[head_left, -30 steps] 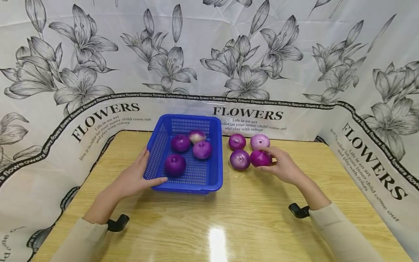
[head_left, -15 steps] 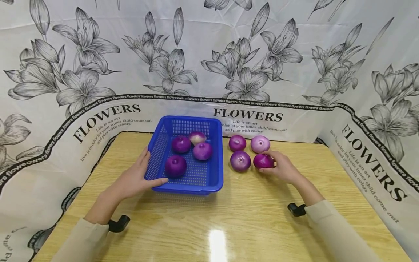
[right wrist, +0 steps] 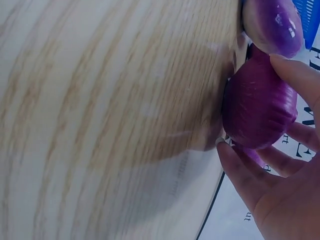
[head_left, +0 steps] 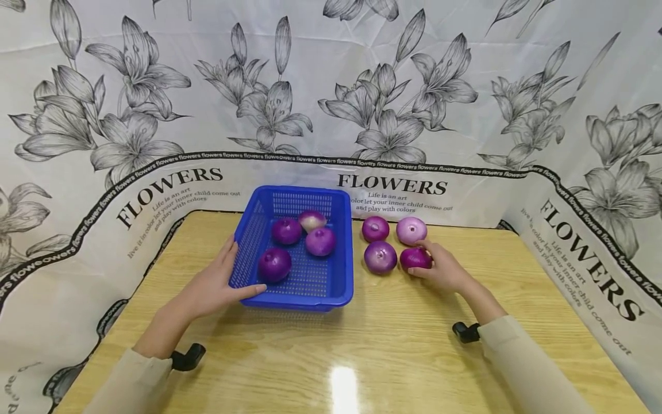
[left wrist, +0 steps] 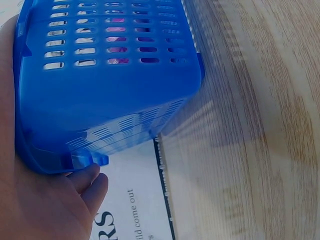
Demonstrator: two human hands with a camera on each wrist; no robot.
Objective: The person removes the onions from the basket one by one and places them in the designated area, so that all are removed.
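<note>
My left hand holds the blue plastic basket at its left side, the thumb lying over the near rim. In the left wrist view, curled fingers touch the basket's rim. Several purple onions lie inside, the nearest onion close to the thumb. To the right of the basket my right hand grips a dark purple onion. The right wrist view shows the thumb on one side of this onion and the fingers around the other. Whether it touches the table is hard to tell.
Beside the gripped onion sit a striped purple onion, a paler onion and another purple onion on the wooden table. A flower-printed cloth rises behind and along both sides.
The gripped onion has shifted slightly right, apart from the striped one, and turned in my right hand. The nearest onion in the basket has rolled a little left. My left hand stays on the basket.
</note>
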